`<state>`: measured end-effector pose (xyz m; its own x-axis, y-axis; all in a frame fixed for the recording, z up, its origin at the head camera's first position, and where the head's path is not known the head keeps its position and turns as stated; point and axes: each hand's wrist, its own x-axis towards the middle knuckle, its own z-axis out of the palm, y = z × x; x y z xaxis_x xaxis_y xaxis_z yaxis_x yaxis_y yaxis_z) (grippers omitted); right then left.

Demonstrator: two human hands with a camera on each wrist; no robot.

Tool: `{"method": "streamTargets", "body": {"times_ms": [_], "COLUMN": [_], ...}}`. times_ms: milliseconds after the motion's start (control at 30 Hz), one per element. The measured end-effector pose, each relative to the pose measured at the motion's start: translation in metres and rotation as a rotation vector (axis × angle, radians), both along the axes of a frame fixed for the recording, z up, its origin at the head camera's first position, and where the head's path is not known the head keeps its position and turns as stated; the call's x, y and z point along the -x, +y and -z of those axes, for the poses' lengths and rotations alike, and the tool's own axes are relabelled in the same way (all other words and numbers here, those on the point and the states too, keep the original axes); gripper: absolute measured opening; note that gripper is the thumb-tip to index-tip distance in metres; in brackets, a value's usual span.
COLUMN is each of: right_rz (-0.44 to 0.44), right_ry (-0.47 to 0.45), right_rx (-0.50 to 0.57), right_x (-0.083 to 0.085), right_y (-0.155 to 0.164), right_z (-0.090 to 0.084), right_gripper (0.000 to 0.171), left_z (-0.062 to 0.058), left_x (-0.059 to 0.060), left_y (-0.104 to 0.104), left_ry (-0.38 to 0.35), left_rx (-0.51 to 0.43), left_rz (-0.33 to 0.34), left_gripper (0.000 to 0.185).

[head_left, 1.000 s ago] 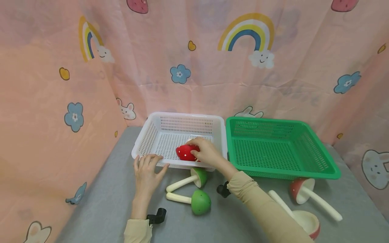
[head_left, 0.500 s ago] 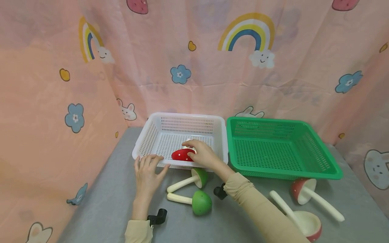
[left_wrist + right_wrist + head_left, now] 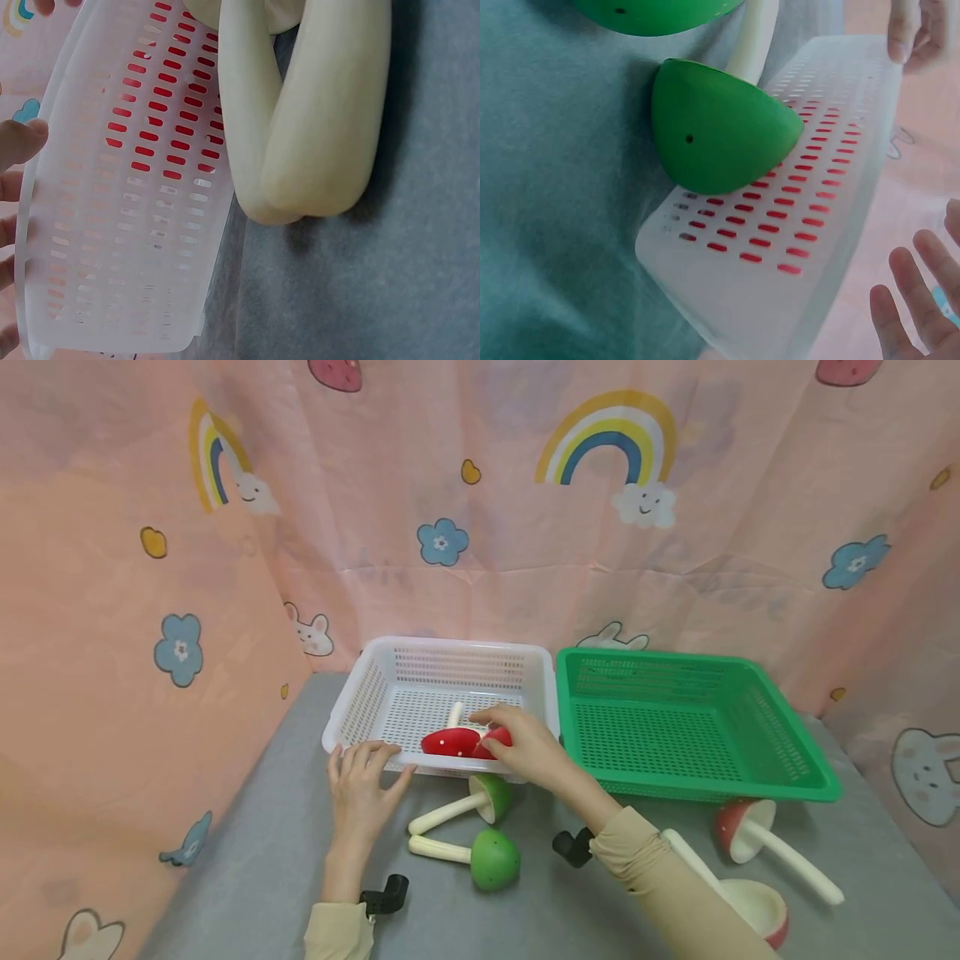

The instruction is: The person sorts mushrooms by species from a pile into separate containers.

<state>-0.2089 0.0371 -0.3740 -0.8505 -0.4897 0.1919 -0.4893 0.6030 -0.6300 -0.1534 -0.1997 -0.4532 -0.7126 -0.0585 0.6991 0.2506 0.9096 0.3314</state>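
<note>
In the head view, my left hand (image 3: pixel 363 789) rests at the front left corner of a white basket (image 3: pixel 345 727), fingers spread and touching its rim. My right hand (image 3: pixel 528 747) is over the basket's front right part, fingers loosely spread above a red toy mushroom (image 3: pixel 501 742), whose cap is partly hidden by the hand. Beside it in the basket lies another red mushroom (image 3: pixel 448 742), its pale stem pointing back. Right in front of the basket are two green mushrooms: one with its cap (image 3: pixel 495 795) by the wall, the other's cap (image 3: pixel 495 860) nearer me.
A green basket (image 3: pixel 817 785) stands right of the white one. In front of it, two red mushrooms lie on the grey table: one cap (image 3: pixel 731 833) near the basket, another hollow cap (image 3: pixel 757 910) closer. A patterned pink curtain (image 3: pixel 517 543) hangs behind.
My right hand first shifted left with a red mushroom, then moved right, uncovering the left red mushroom's stem. A second red cap now shows under that hand. The left hand stays put.
</note>
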Motion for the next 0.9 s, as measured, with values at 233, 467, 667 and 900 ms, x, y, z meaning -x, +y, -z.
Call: {"method": "streamTargets", "body": {"times_ms": [233, 467, 667, 900], "right_rz": [0.027, 0.052, 0.101, 0.106], "right_ry": [0.061, 0.103, 0.122, 0.187], "right_rx": [-0.009, -0.037, -0.068, -0.069], "right_x": [-0.017, -0.036, -0.050, -0.064], "right_y": [0.019, 0.040, 0.065, 0.092], "right_z": [-0.005, -0.012, -0.020, -0.024], "right_gripper": [0.036, 0.035, 0.037, 0.040], "left_z": [-0.002, -0.002, -0.001, -0.001], "left_x": [-0.001, -0.003, -0.003, -0.002], "left_y": [-0.002, -0.002, 0.001, 0.002], "left_ry": [0.008, -0.005, -0.018, -0.022], "left_rx": [0.002, -0.002, -0.009, -0.016], "left_rz": [0.004, -0.006, -0.006, 0.002], "left_gripper": [0.030, 0.030, 0.030, 0.031]}}
